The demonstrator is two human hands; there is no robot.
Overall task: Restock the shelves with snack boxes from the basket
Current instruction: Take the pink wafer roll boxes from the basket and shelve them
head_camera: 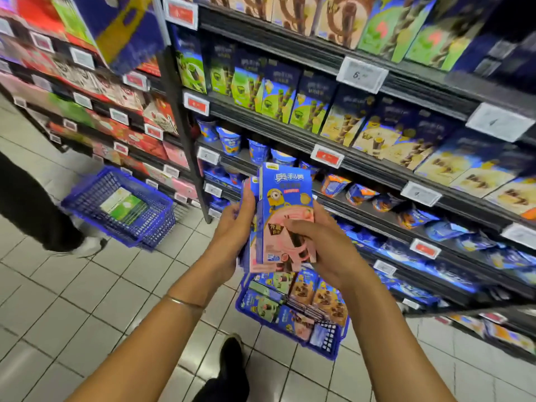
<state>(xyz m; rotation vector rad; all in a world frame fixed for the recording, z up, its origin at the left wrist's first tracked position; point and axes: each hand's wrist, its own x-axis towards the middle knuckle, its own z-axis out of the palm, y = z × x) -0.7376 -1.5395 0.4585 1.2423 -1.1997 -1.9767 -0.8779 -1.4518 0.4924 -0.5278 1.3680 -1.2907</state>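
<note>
1. Currently, both hands were closed on a small stack of tall blue-and-pink cardboard snack boxes (pixel 285 216), upright, above the blue plastic floor basket (pixel 327 348): left hand (pixel 232 227) cupping the back, right hand (pixel 322 242) wrapping the front.
2. Advice: square the stack, face the print outward, then slide it into a matching shelf (pixel 362 166) row.
3. Front box: cartoon figure, pink lower panel, corners intact.

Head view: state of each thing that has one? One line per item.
Left hand: shut on pink boxes, gripping the stack's left edge.
Right hand: shut on pink boxes, fingers across the front box.
Pink boxes: stacked, upright, held off the shelves.
Near basket: on floor, still holding snack boxes.
Far basket: on floor, a few green boxes inside.
Shelves: stocked, cup row has gaps.
</note>
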